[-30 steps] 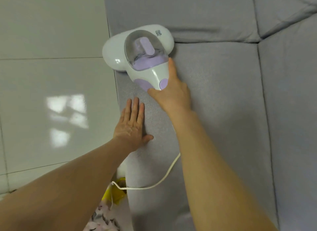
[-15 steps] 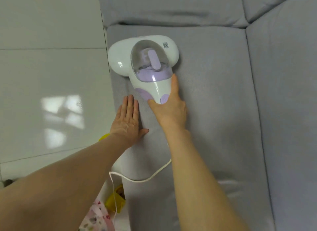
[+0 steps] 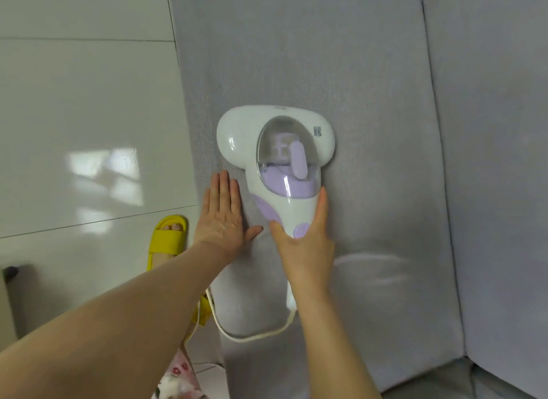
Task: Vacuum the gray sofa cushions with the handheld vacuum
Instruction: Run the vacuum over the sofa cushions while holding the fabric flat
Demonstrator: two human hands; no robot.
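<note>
A white handheld vacuum with a clear dust cup and lilac parts lies flat on the gray sofa seat cushion, near the cushion's left edge. My right hand is wrapped around its handle from behind, thumb on the left side and fingers along the right. My left hand rests palm down, fingers apart, on the cushion just left of the handle. The vacuum's white cord loops off the handle end and drops over the cushion's front-left edge.
Glossy pale floor tiles lie left of the sofa. A foot in a yellow slipper stands beside the cushion edge. The sofa's back cushion rises along the right. A dark object sits at the far left on the floor.
The vacuum has slid toward me along the cushion's left edge, away from the far seam. My left hand stayed flat beside it. The yellow slipper has come into view.
</note>
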